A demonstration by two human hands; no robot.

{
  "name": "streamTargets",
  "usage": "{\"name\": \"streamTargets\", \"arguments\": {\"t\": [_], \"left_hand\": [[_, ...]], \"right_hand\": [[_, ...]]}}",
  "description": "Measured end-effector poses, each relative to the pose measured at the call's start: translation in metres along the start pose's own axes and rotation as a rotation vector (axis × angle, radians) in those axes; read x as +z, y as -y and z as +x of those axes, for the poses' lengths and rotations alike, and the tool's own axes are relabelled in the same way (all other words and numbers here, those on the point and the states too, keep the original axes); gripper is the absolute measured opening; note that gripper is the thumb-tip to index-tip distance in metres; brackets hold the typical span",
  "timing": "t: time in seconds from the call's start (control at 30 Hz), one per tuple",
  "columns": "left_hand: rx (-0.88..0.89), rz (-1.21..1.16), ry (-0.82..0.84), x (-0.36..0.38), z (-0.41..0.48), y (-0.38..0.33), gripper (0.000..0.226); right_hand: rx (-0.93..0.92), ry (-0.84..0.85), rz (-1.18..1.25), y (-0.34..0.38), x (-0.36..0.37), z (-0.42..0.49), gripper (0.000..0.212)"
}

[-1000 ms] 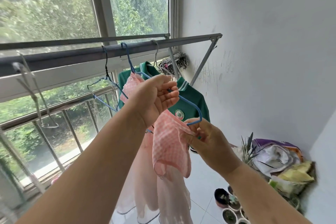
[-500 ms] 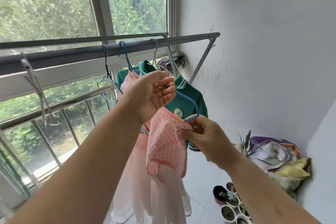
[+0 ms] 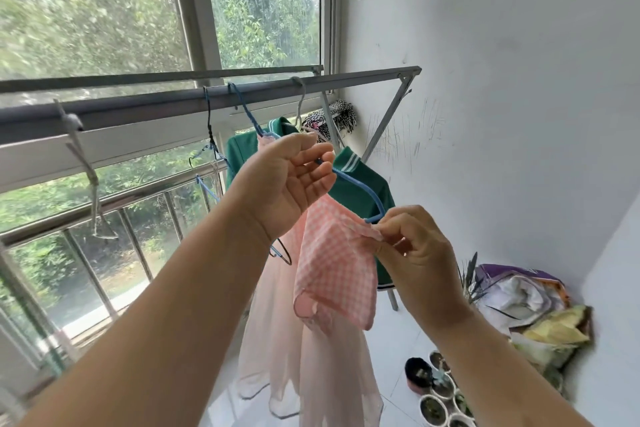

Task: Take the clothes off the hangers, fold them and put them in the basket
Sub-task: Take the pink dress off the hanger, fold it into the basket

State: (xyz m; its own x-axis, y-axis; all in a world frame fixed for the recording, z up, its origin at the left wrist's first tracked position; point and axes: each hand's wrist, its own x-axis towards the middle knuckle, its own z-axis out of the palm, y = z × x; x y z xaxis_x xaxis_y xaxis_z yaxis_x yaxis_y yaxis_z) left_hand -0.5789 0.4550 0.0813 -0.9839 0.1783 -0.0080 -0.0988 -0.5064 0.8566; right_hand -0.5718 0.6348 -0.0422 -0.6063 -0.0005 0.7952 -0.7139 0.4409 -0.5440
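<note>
A pink checked dress (image 3: 334, 263) with a pale sheer skirt hangs on a blue hanger (image 3: 360, 189) hooked over the grey drying rail (image 3: 145, 106). My left hand (image 3: 287, 180) grips the hanger's top, near the neck of the dress. My right hand (image 3: 412, 246) pinches the dress's shoulder fabric at the hanger's right end. Behind the dress a green jacket (image 3: 360, 180) with white-striped collar hangs on another hanger. No basket is in view.
Empty hangers (image 3: 211, 149) and a grey clip strap (image 3: 91, 180) hang on the rail to the left. A window with a metal railing (image 3: 104, 208) lies behind. Small plant pots (image 3: 436, 395) and stuffed bags (image 3: 526, 302) sit on the floor by the white wall at right.
My right hand has shifted slightly along the hanger's right end, working the dress's shoulder there. My left hand keeps its hold at the top.
</note>
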Motion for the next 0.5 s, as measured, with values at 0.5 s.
{"name": "streamTargets", "arguments": {"t": [0.5], "left_hand": [[0.046, -0.012, -0.021, 0.01, 0.001, 0.005, 0.027]], "right_hand": [[-0.254, 0.004, -0.255, 0.015, 0.001, -0.012, 0.025]]}}
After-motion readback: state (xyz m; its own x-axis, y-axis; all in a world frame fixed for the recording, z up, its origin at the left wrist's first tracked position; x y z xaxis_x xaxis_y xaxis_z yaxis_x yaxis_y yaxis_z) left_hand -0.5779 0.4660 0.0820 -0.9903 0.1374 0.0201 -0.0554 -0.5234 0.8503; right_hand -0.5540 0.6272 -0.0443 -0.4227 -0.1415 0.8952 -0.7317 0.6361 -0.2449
